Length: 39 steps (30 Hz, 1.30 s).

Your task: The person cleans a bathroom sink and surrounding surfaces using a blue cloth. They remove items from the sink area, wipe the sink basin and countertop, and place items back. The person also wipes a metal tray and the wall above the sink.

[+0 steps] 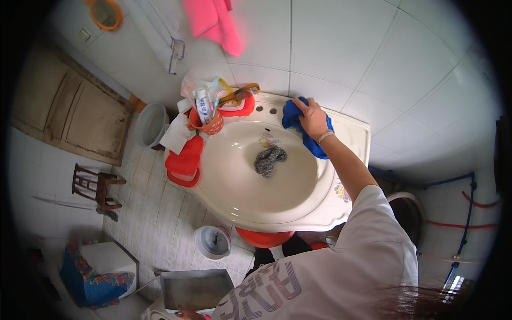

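Note:
My right hand (313,120) grips a blue cloth (320,149) bunched on the back right rim of a cream ceramic washbasin (224,180). In the bowl lies a grey metal scouring pad (270,161). My left hand (189,313) shows only in part at the bottom edge, beside a grey rectangular tub (197,290); its grip is unclear. On the basin's left side stand an orange cup (211,125) with a toothpaste tube (203,106) and toothbrushes, a red soap dish (248,106) with a brown-handled tool above it, and red plastic containers (184,162).
A round grey bucket (151,126) stands left of the basin. On the tiled floor are a white bucket (213,242) and a small wooden chair (105,188). A red basin (264,237) sits below the washbasin. Pipes (468,220) run along the right wall.

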Available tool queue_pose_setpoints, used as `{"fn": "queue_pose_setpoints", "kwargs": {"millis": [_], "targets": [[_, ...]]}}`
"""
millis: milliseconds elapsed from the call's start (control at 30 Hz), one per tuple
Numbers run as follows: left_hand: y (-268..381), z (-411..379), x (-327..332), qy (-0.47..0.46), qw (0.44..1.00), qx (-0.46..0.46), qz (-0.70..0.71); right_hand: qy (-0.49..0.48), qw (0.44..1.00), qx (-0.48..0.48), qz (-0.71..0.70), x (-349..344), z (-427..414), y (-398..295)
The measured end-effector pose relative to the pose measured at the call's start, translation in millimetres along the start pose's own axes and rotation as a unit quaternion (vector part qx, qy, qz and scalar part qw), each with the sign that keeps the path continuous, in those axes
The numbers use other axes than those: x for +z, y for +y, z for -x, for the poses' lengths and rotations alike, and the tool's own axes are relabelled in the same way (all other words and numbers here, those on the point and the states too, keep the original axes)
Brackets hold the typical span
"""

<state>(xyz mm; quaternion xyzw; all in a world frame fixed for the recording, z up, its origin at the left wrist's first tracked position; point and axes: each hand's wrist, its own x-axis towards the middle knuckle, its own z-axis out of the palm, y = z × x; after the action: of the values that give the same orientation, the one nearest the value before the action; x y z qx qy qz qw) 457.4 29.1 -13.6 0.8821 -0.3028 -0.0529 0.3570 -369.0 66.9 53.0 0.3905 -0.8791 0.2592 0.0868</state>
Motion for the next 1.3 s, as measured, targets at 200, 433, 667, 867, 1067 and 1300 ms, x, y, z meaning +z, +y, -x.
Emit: {"fn": "queue_pose_setpoints", "kwargs": {"millis": [200, 433, 667, 867, 1067, 1300], "targets": [[18.6, 4.4, 25.8, -0.017, 0.999, 0.025, -0.011, 0.307, 0.944, -0.112, 0.039, -155.7, -54.1, -45.7], [32.3, 3.3, 39.2, -0.032, 0.998, 0.052, -0.012, 0.410, 0.882, -0.157, 0.173, -236.7, -107.0, -46.8], [44.8, 4.6, 53.9, -0.043, 0.996, 0.075, -0.010, 0.118, 0.968, -0.115, 0.191, -55.3, -1.1, 62.4], [53.5, 13.8, 69.1, -0.050, 0.996, 0.076, 0.008, 0.084, 0.991, -0.055, 0.086, -54.8, 2.3, 68.7], [66.4, 21.5, 79.4, -0.071, 0.994, 0.079, 0.012, 0.348, 0.904, -0.200, 0.145, -212.8, -93.2, -24.1], [70.6, 22.4, 82.0, -0.080, 0.992, 0.092, 0.012, 0.357, 0.869, -0.277, 0.203, -230.2, -130.1, -26.6]]}}
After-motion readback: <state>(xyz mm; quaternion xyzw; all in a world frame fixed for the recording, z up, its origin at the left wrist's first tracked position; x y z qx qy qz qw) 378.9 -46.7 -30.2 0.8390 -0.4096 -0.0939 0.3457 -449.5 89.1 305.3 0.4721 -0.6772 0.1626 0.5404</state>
